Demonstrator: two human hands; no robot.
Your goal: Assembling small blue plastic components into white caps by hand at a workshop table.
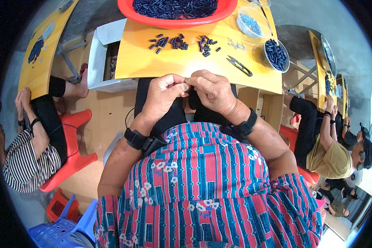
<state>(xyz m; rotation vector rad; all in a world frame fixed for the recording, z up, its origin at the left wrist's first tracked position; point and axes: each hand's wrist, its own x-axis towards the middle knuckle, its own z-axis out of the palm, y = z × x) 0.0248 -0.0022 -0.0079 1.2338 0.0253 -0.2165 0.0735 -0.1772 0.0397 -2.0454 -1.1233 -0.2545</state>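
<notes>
My left hand [165, 94] and my right hand [214, 91] meet fingertip to fingertip over my lap, just off the near edge of the yellow table [149, 64]. Both are closed in a pinch; whatever lies between the fingertips is too small to make out. Ahead of them on the tabletop lie loose piles of short dark cylinders [178, 42], with some small pale pieces [236, 44] to their right. A pair of black thread snips [239, 66] rests beyond my right hand. Near the right edge stands a clear tub [275, 56] full of the same dark cylinders.
At the table's far side sits a red basin [177, 22] heaped with dark cylinders. Right of it is a clear container [252, 25] of small blue pieces. A white box [107, 56] stands left of the table. Other people sit at yellow tables on both sides; a red stool [72, 144] is at left.
</notes>
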